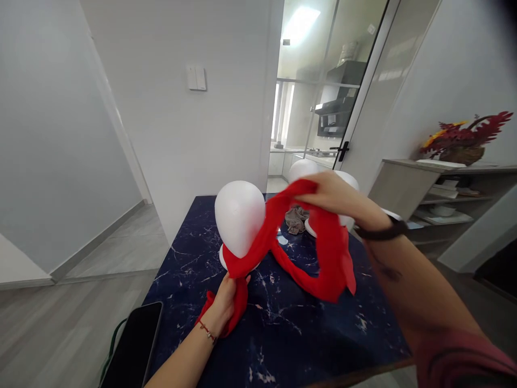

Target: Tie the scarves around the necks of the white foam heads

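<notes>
A long red scarf [258, 245] runs round the neck of a white mannequin head [239, 215] standing on the table. Just below the head's chin, my left hand [226, 296] is closed on the scarf, and some of the cloth hangs down behind the wrist. Farther right and higher, my right hand [333, 196] grips another stretch of it, held up off the table. From there a wide fold drops in a loop toward the tabletop. The cloth near my right hand is slightly blurred.
The dark blue marbled table [278, 334] carries a phone [135, 345] at its left edge. Behind my right hand are more white heads [302, 168] and a crumpled grey-brown cloth [297, 220]. A shelf unit [404, 188] stands at right; a glass door [315, 97] is behind.
</notes>
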### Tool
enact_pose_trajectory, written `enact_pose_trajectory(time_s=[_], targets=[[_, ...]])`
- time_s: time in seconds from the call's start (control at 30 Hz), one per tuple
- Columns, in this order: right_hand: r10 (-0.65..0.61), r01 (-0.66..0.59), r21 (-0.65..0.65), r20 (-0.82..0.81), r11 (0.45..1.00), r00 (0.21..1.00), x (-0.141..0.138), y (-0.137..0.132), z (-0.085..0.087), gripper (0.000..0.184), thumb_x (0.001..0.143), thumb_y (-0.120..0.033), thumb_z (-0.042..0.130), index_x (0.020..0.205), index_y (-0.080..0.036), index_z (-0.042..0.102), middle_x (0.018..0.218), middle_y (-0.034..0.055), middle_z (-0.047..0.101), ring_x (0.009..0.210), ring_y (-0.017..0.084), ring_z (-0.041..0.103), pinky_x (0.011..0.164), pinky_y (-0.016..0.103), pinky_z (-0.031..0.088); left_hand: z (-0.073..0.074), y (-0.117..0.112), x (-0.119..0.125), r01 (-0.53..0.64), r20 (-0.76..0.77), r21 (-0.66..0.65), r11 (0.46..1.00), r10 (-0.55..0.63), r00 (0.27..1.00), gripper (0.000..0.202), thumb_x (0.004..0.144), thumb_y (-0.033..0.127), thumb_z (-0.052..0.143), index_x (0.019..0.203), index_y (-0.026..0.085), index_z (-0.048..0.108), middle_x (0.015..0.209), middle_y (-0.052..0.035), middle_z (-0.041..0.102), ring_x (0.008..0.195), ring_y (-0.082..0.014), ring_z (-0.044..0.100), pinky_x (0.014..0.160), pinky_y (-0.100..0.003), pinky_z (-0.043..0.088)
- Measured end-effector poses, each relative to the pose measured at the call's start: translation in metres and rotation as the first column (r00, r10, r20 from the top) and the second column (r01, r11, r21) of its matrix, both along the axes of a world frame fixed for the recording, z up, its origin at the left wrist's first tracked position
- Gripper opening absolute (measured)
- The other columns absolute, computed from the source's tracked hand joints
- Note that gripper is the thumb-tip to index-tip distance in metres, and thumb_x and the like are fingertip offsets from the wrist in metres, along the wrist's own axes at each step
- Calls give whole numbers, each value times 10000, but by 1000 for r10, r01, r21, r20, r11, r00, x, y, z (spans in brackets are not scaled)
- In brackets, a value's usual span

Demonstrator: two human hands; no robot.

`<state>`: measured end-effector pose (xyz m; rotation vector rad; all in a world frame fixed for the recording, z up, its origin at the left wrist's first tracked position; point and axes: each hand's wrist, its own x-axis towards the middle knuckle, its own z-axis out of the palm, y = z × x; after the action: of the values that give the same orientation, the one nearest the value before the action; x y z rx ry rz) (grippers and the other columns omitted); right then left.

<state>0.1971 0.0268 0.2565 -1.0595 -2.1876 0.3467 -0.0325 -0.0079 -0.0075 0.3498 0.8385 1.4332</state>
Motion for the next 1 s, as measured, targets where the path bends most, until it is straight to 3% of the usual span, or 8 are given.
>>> enact_pose_trajectory(time_s=[0.1,0.2,0.3,0.4,0.5,0.63,0.83,1.0], targets=[[127,-124,102,-20,987,992,-63,37,32,262,802,-327,558,805,-75,633,693,4,564,659,86,495,641,231,386,-2,0,-3,15,-14,-27,1000,-15,1000,315,759,159,663,1066,222,637,1165,-66,660,1028,-189,631,935,-330,466],[123,-112,154,-69,982,990,-115,93,44,328,794,-381,571,731,-61,604,631,-13,509,615,73,457,618,222,375,-2,0,-5,37,-9,-18,999,-37,999,282,778,207,662,1059,200,634,1201,-95,638,1067,-207,616,945,-337,455],[28,-24,107,-36,994,999,-138,146,30,341,756,-390,626,675,-60,601,592,-3,505,594,78,454,595,221,362,2,-2,-5,64,-26,-8,998,-64,998,310,785,201,655,1092,185,617,1213,-115,628,1058,-222,623,937,-343,461],[-124,121,-143,-13,982,992,-135,177,-4,349,727,-395,676,620,-70,610,551,28,532,585,107,486,579,236,367,8,-4,-4,53,-32,-33,998,-54,998,326,790,211,654,1111,185,604,1204,-118,632,1040,-220,632,921,-339,478],[-183,111,-440,-124,891,975,-124,183,-41,379,741,-449,667,637,-86,637,556,66,587,579,134,519,569,251,397,11,-4,-3,48,-20,-52,997,-49,999,315,791,242,659,1097,184,609,1183,-122,643,1029,-220,637,910,-338,491],[-150,2,-513,-248,858,957,-124,180,-66,432,821,-499,561,810,-80,668,698,106,665,599,135,559,559,241,428,10,-3,-4,52,-27,-49,997,-53,998,331,777,279,676,1086,176,616,1178,-120,647,999,-221,650,886,-324,505],[-30,-139,-503,-312,853,949,-136,178,-49,318,783,-410,639,822,-96,667,778,87,696,652,111,595,607,186,436,8,-2,-5,61,-20,-62,996,-62,998,353,785,314,662,1104,171,609,1169,-118,652,968,-215,661,873,-317,511],[174,-262,-496,-217,828,960,-153,173,-21,494,842,-440,490,818,43,588,780,105,663,641,42,590,635,143,394,5,0,-6,52,-27,-98,994,-54,998,400,766,358,679,1107,164,603,1206,-129,629,973,-217,659,853,-303,513]])
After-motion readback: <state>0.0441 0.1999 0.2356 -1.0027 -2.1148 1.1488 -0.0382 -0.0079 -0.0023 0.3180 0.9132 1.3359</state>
